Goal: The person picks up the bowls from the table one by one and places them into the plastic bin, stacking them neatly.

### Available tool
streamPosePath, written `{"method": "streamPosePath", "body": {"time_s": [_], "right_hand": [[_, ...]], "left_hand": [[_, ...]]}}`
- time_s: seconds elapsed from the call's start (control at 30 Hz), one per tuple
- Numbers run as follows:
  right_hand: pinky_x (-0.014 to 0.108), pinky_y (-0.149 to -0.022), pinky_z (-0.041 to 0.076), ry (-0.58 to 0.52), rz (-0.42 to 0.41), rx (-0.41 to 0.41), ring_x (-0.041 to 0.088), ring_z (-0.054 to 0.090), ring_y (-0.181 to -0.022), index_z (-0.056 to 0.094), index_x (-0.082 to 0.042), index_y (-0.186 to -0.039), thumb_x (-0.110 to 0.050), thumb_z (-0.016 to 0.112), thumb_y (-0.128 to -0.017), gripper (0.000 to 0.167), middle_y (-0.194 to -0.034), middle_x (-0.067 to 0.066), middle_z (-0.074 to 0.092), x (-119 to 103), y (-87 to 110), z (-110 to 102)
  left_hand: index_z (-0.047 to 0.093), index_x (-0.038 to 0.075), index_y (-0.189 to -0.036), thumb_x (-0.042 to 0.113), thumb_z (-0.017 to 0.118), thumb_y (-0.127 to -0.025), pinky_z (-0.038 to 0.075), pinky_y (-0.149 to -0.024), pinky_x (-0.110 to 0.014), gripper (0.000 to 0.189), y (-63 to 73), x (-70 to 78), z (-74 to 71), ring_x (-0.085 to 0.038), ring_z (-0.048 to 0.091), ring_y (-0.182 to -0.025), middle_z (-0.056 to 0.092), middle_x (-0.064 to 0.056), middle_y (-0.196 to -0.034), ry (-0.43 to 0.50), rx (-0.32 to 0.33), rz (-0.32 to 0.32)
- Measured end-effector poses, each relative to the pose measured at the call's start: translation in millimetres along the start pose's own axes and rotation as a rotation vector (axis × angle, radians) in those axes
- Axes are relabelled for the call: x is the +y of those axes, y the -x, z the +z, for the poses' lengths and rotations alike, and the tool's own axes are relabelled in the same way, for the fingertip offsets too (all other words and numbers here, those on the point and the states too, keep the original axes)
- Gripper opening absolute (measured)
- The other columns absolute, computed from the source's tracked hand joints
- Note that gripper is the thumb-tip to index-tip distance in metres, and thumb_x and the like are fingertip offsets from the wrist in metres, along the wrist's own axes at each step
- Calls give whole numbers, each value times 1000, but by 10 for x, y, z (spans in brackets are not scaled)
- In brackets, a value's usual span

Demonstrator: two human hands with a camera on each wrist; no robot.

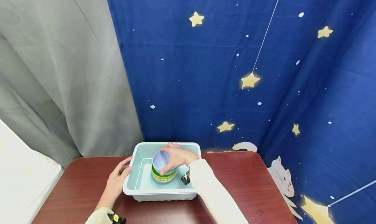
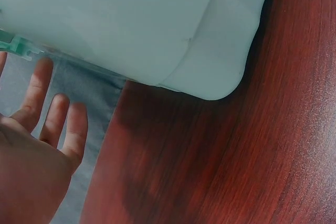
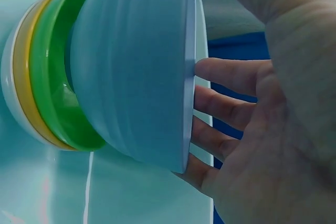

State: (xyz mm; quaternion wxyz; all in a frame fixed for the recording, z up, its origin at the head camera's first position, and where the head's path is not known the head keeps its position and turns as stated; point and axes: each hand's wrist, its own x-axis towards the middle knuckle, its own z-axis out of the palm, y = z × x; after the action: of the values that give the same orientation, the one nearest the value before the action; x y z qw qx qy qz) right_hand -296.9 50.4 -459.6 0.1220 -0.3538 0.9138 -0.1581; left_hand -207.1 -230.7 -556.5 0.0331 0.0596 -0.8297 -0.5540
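A light blue bowl (image 1: 160,159) is gripped by my right hand (image 1: 178,156), thumb at its near edge and fingers at the far rim. In the right wrist view the fingertips lie along the bowl's rim. The blue bowl sits partly in a green bowl (image 3: 50,77), tilted against it. Nested under the green one are a yellow bowl (image 3: 23,66) and a white bowl (image 3: 7,72). This stack is inside a pale aqua plastic basin (image 1: 164,192). My left hand (image 1: 115,181) is at the basin's left rim, fingers extended along its outside.
The basin stands on a reddish-brown wooden table (image 1: 235,181), near its back edge. Behind hang a blue star-patterned curtain (image 1: 199,70) and a grey curtain (image 1: 73,70). White fabric (image 1: 23,178) hangs at the left. Each wrist wears a small black device (image 1: 185,178).
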Motion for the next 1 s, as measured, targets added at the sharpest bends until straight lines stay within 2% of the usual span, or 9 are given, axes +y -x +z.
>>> {"method": "streamPosePath", "body": {"time_s": [0.37, 0.7, 1.0], "right_hand": [[22, -108, 39, 26, 7, -8, 19, 42, -134, 53, -15, -148, -52, 91, -66, 98, -146, 0, 49, -15, -24, 98], [22, -105, 41, 27, 5, -2, 19, 44, -128, 52, -15, -149, -51, 91, -66, 98, -147, 0, 49, -4, -45, 152], [22, -105, 41, 19, 21, 2, 18, 43, -129, 52, -18, -149, -50, 92, -66, 98, -147, -1, 48, 26, -56, 182]], "left_hand": [[44, 28, -155, 41, 54, -106, 51, -83, -19, 52, 13, -16, 15, 13, 55, -101, 59, -13, -143, -10, -7, -17], [45, 26, -155, 38, 54, -106, 52, -83, -19, 51, -8, -21, 16, 5, 59, -105, 59, -13, -142, 7, 3, -3], [45, 27, -154, 41, 55, -105, 52, -82, -20, 52, -3, -3, 5, 10, 57, -101, 59, -13, -141, 9, -1, -12]]}}
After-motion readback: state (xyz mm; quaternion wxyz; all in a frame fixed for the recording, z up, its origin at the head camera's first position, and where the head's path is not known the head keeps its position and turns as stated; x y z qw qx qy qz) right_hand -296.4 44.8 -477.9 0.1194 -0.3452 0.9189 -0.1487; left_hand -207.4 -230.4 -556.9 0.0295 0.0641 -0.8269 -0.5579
